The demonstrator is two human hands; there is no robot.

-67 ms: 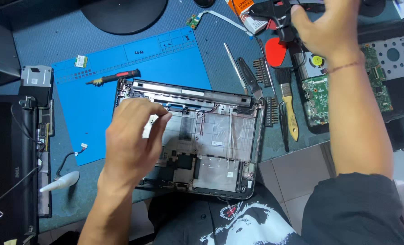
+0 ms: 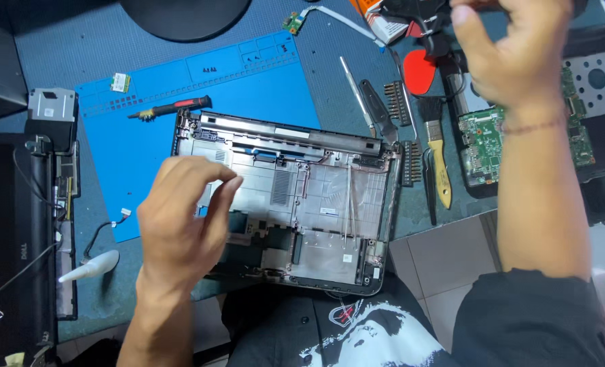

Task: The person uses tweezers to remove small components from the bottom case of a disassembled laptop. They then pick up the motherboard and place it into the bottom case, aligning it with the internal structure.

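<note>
Two hands are at work over a stripped grey plastic laptop base shell (image 2: 289,204), which lies half on the blue silicone work mat (image 2: 200,88) and half off it, at the near edge of the desk (image 2: 58,61). The left hand (image 2: 180,224) hovers over the shell's left part with fingers curled loosely together; whether it pinches something small I cannot tell. The right hand (image 2: 513,54) is raised at the far right above a green circuit board (image 2: 482,143), fingers bent, and its grip is hidden from view.

Loose thin wires run across the shell's floor, so a finger could snag one. The shell overhangs toward the lap and might tip if pressed on its near edge.

Inside, the shell shows bare ribs, vent slots, a dark hinge bar along the far edge, and small stickers. A red-handled screwdriver (image 2: 170,107) lies just beyond its corner.
</note>
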